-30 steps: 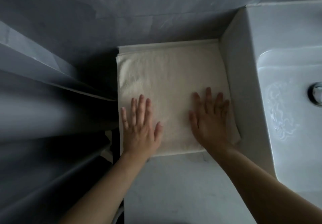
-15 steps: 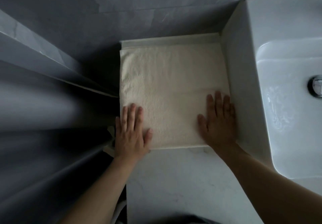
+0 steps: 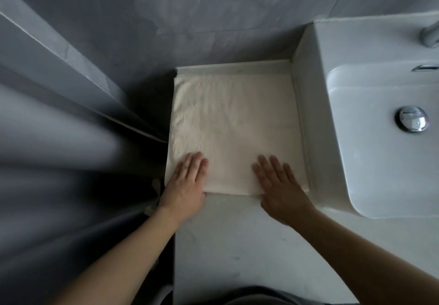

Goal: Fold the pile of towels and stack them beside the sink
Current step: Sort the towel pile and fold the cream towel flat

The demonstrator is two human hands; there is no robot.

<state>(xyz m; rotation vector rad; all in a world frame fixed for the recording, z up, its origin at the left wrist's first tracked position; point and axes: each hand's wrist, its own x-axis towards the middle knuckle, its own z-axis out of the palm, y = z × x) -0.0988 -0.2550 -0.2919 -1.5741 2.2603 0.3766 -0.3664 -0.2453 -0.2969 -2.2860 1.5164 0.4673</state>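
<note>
The folded towel [image 3: 235,133] is lying flat on the white worktop [image 3: 249,245], filling the corner between the grey wall [image 3: 213,19] and the side of the sink [image 3: 380,114], its right edge just beside the sink wall. The left hand [image 3: 185,183] is resting on the near left corner and the right hand [image 3: 280,186] on the near right corner, both with fingers [image 3: 196,162] straight and flat, gripping nothing. This placement is judged to be serving to press the folds down and square the near edge. Whether further towels are lying beneath cannot be told. The drain plug [image 3: 411,118] is showing in the basin.
</note>
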